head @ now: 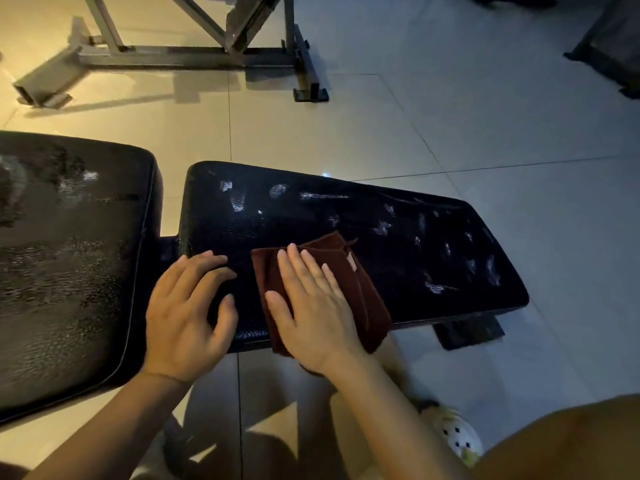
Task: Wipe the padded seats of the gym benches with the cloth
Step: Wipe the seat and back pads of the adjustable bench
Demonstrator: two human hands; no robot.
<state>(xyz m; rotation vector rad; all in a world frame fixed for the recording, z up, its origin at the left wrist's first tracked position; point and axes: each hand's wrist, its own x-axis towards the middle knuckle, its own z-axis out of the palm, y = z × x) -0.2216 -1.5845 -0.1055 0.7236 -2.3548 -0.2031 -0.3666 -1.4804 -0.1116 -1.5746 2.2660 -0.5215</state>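
Note:
A black padded seat (398, 244) of a gym bench lies across the middle, with pale smears on its surface. A folded dark red cloth (360, 292) sits on its near left part. My right hand (311, 306) presses flat on the cloth with straight fingers. My left hand (187, 306) rests on the seat's left end, fingers bent over the pad edge, beside the cloth. A second, larger black pad (69, 265) of the bench lies to the left, separated by a narrow gap.
A grey metal frame (166, 53) of another machine stands on the tiled floor behind the bench. More dark equipment (609, 46) is at the top right. The bench's foot (467, 330) sticks out under the seat. A spotted shoe (457, 438) is at the bottom right.

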